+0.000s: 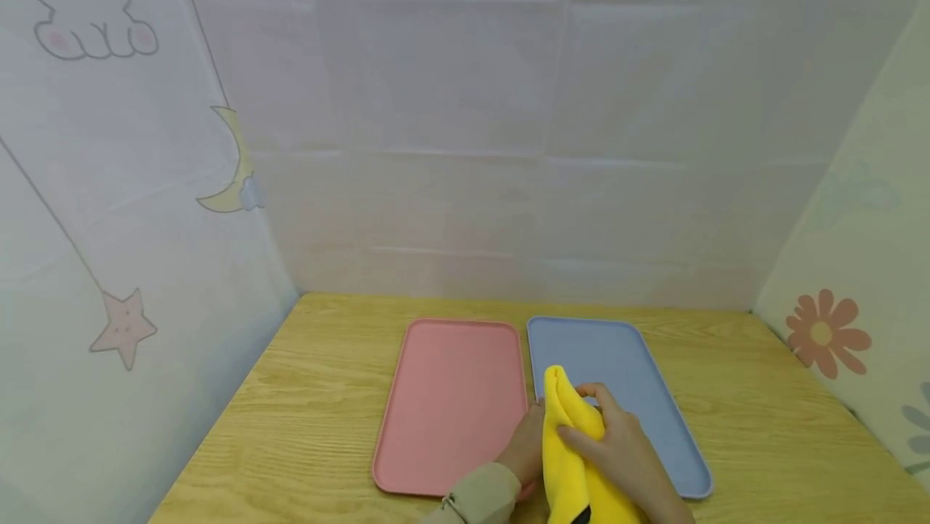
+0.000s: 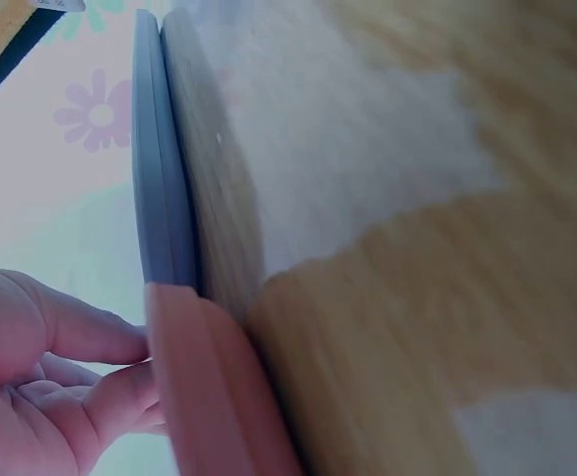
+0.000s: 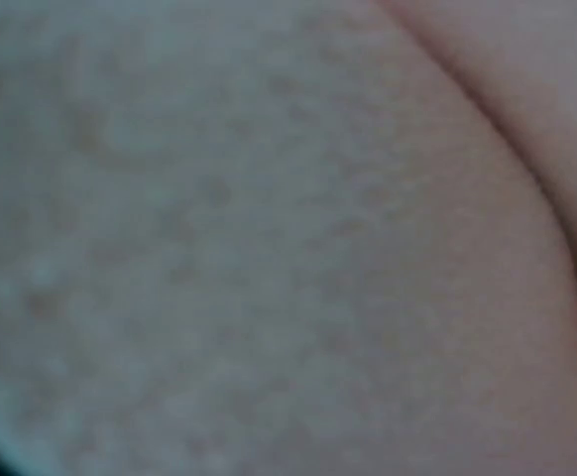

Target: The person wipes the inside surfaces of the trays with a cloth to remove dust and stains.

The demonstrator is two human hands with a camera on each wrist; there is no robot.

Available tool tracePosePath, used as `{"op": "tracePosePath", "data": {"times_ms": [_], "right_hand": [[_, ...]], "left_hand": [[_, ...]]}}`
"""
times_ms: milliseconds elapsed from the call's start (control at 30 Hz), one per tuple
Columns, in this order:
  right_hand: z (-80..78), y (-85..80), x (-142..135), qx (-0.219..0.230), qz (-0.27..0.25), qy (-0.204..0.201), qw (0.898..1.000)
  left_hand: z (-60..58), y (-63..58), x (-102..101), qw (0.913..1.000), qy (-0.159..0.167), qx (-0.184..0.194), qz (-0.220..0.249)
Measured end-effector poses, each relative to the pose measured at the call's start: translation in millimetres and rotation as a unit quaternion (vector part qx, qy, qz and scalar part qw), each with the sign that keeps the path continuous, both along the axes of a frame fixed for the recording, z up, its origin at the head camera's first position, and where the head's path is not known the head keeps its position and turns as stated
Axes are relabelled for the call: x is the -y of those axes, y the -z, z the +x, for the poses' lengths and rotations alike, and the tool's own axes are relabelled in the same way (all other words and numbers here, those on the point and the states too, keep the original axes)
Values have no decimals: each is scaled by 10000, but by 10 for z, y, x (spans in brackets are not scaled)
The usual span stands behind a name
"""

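In the head view, my right hand [image 1: 621, 445] grips a soft yellow fabric thing [image 1: 570, 459], its thumb on the near face. The fabric rises to a folded tip and has a black patch low down; its exact kind is unclear. Just left of it, my left hand [image 1: 525, 445] is partly hidden behind the fabric. The left wrist view shows that left hand [image 2: 46, 377] with fingers loosely bent and no object seen between them, fingertips at the rim of the pink tray [image 2: 204, 387]. A corner of the fabric with a white tag hangs above. Blurred skin fills the right wrist view.
On the wooden table [image 1: 312, 395] the pink tray [image 1: 458, 395] lies left of a blue tray [image 1: 596, 338], a narrow gap between them. A pale wall sheet [image 1: 450, 120] stands behind, with printed sheets at both sides.
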State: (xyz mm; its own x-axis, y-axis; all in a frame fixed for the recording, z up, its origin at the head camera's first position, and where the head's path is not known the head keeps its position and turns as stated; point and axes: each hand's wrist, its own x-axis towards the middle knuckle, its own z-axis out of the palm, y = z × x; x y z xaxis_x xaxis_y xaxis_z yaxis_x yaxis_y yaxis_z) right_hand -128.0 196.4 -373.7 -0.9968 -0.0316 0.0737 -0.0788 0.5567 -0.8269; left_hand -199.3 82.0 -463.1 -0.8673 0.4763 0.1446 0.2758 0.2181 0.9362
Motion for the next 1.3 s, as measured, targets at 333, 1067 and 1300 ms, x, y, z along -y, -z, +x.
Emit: {"op": "tracePosePath", "data": {"times_ms": [333, 1067, 1300], "right_hand": [[19, -12, -23, -29, -35, 40, 10000], [15, 40, 1, 266, -283, -122, 9992], [20, 57, 24, 192, -245, -150, 9994]], "left_hand": [[32, -58, 10, 9700, -427, -2042, -1251], [142, -338, 944, 9576, -260, -623, -2801], [167, -389, 1362, 9570, -920, -757, -2645]]}}
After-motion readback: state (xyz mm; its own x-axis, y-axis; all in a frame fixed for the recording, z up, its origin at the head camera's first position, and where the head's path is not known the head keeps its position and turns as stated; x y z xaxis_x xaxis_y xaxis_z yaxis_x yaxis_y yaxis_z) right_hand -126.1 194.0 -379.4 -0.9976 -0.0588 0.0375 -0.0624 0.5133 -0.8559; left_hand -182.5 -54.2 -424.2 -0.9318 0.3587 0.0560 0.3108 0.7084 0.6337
